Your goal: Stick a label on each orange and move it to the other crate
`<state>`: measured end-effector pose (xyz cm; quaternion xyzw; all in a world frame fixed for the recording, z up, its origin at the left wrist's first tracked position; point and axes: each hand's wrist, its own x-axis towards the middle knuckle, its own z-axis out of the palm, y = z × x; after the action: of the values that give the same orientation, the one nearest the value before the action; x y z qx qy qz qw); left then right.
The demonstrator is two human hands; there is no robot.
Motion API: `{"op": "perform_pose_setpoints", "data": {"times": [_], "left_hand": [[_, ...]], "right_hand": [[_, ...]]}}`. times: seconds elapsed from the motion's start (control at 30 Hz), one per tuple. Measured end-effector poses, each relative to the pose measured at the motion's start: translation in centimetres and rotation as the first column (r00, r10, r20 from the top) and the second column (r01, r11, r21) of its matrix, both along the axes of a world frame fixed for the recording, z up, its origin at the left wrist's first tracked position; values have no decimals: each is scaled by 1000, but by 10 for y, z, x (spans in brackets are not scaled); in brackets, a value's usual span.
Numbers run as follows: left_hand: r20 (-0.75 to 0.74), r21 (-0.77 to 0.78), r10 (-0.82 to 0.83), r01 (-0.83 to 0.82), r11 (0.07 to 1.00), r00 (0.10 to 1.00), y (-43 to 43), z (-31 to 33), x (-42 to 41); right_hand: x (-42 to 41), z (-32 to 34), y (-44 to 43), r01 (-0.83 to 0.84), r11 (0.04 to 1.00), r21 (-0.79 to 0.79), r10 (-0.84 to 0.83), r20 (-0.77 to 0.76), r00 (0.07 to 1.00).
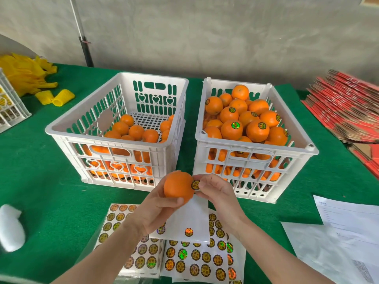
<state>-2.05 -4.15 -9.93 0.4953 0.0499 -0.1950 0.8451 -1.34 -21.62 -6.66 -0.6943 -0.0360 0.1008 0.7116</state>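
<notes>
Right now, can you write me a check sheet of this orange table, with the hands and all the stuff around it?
Surface: green cloth table, under everything.
Job's things: left crate, plain oranges low inside; right crate, labelled oranges heaped; label sheets nearest the person.
Clutter: yellow foam nets, white papers, red cardboard flats, white foam lump.
Hands: left hand grips an orange; right hand pinches a label at its side.
Cables: nothing seen.
Surroundings: grey wall, a pole in front of it.
</notes>
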Motion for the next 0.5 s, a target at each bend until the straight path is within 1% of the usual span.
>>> {"op": "perform_pose_setpoints", "data": {"times": [0.07,0.13,0.23,0.27,0.37,0.43,0.5], "left_hand": [[-8,-65,-12,11,998,1000,-4,8,3],[-38,-92,-25,21,996,999,-5,18,8],[-31,-44,-7,6,999,1000,-7,32,15],[-18,-48,13,-14,999,1000,-8,34,18],[-19,-151,66,-68,986,998,-10,37,22],[-22,-188,50,-53,981,999,-10,37,25],[-31,-199,-7,1,980,999,-11,38,27]], "right_hand": [[2,5,1,21,1000,21,-21,7,1000],[2,7,0,54,998,38,-54,1,999],[1,6,-6,88,994,60,-91,43,995],[1,6,-9,87,995,54,-90,62,994],[1,10,-14,72,997,40,-76,114,991],[3,17,-15,63,998,3,-62,170,983],[6,25,-14,40,997,-70,-22,247,969]]}}
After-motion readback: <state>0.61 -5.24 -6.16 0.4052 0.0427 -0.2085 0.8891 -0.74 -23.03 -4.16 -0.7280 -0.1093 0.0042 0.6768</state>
